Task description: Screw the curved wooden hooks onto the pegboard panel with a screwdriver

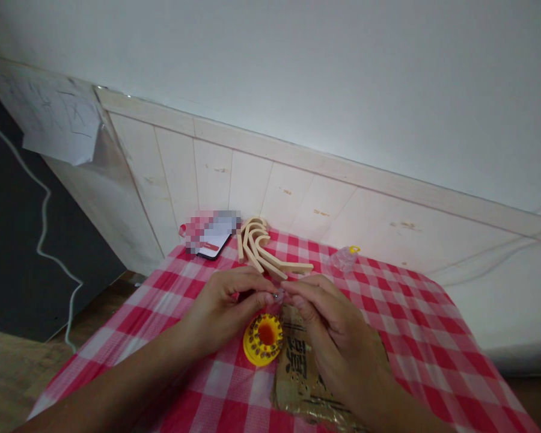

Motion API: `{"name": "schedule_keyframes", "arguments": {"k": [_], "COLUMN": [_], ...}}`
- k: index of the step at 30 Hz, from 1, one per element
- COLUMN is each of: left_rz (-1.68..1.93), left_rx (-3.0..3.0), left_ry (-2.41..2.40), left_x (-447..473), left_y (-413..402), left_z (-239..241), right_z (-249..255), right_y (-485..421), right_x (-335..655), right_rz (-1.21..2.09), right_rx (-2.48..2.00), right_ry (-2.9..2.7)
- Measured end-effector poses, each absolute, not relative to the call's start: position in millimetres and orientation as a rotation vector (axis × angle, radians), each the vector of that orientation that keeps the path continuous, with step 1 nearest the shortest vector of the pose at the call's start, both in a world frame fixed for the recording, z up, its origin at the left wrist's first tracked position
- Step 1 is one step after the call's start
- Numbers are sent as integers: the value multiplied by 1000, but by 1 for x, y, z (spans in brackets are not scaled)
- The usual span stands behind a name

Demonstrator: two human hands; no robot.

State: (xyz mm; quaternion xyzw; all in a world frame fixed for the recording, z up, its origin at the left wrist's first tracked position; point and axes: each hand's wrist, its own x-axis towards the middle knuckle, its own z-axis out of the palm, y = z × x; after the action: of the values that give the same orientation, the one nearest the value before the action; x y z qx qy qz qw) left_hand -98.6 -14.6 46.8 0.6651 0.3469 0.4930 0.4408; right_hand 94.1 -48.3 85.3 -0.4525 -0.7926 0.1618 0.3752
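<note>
Two bare hands of mine meet at the lower middle of the head view, busy with close fingertip work. My left hand has thumb and forefinger brought nearly together on a small shiny piece, just left of where my fingertips meet; it is too tiny for me to name. My right hand is curled, thumb and forefinger drawn close beside that piece, though I cannot tell whether they grip anything. The step in hand, I judge, is fine handling of the piece, and it calls for a steady, light pinch with both hands kept close. Just below my left fingertips sits a round yellow holder, smooth and plastic-looking, with an orange-red middle and small dark bits ringed about it. Under my right hand lies a flat brown package, printed with dark characters and glossy along its lower edge. Beyond my fingers, near the centre, pale wooden pieces bend into hooks and angles; a phone lies to their left, a crinkled clear bag to their right. All rest on a red-and-white checked cloth.
</note>
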Motion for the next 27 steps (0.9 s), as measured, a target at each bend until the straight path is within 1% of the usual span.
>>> {"name": "schedule_keyframes", "arguments": {"k": [5,10,14,17,27], "left_rz": [1185,1169,1153,1153,1182], "left_rx": [1672,1711,1747,1801,1825], "left_ry": [878,899,907,899,915], "left_x": [-100,-100,-101,-102,-101], "left_y": [-15,-15,-16,-16,-16], "left_z": [45,44,42,43,45], "right_z": [85,82,81,81,69], "right_y": [-54,-53,-52,-51,-50], "right_x": [92,90,92,95,102], "right_rz": [350,280,190,122,57], "right_rx": [-1278,-1260,-1159,-1000,-784], "right_ry": [-1997,-2022,-2125,-2252,-2331]}}
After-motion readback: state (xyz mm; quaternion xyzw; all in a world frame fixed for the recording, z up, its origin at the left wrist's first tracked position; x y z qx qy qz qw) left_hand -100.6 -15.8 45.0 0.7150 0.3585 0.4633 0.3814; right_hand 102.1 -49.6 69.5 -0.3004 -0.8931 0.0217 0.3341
